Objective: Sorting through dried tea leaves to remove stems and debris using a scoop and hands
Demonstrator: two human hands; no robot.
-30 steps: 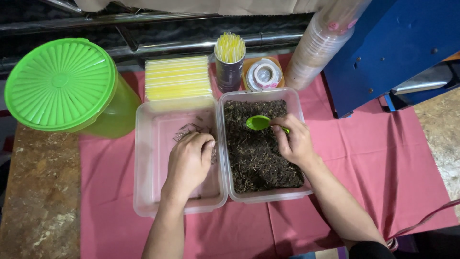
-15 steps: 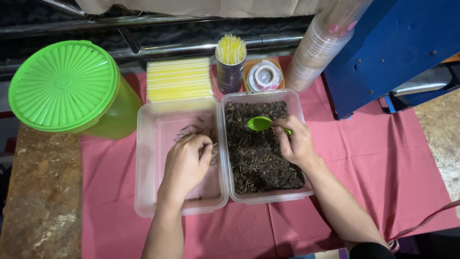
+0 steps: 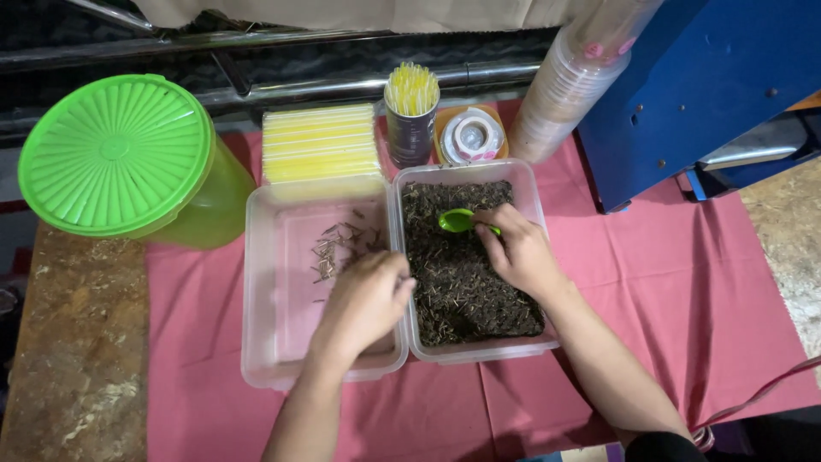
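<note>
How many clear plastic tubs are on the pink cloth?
2. The left clear tub holds a few dark sticks, with the left hand over it. The right clear tub beside it is full of dark leaves, where the right hand holds a green scoop.

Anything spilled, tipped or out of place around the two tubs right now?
Nothing stands out. A few dark strands lie in the left tub, inside its walls, not on the red cloth. The right tub sits level; the right hand holds the green scoop.
</note>
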